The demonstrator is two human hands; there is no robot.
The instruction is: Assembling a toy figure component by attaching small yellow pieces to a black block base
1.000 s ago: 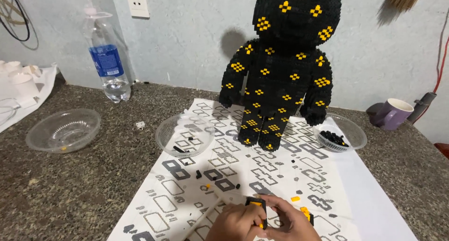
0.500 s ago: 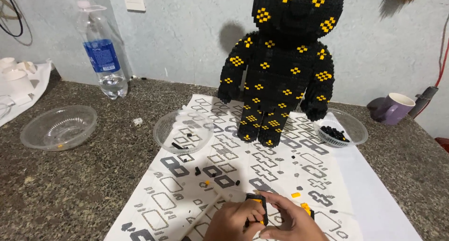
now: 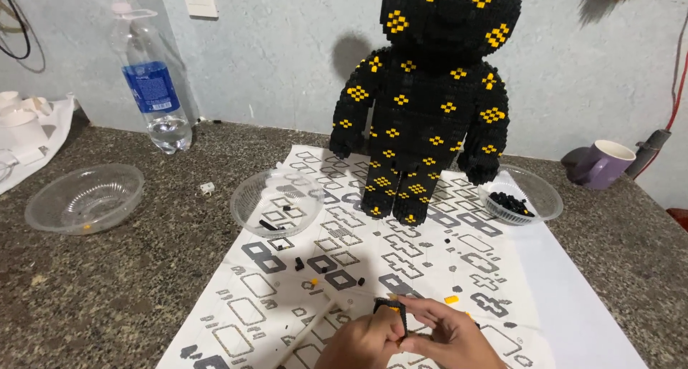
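At the near edge of the counter (image 3: 107, 290), both hands meet over the printed instruction sheet (image 3: 401, 269). The left hand (image 3: 362, 344) and the right hand (image 3: 448, 337) are each pinched on the same small black brick piece (image 3: 390, 309), fingertips pressing it from either side, just above the paper. The step in hand looks like joining tiny bricks into a small section. A loose yellow brick (image 3: 451, 299) lies just beside the right hand, with a few black bits scattered over the sheet. The next move seems to call for firm, square pressure so the studs seat, then one hand freed to pick up another bit. Further back stands the tall black-and-yellow brick figure (image 3: 423, 104), a clear bowl (image 3: 276, 200) to its left and a bowl of black bricks (image 3: 519, 197) near the counter's right edge. A water bottle (image 3: 154, 89) stands at the far left corner.
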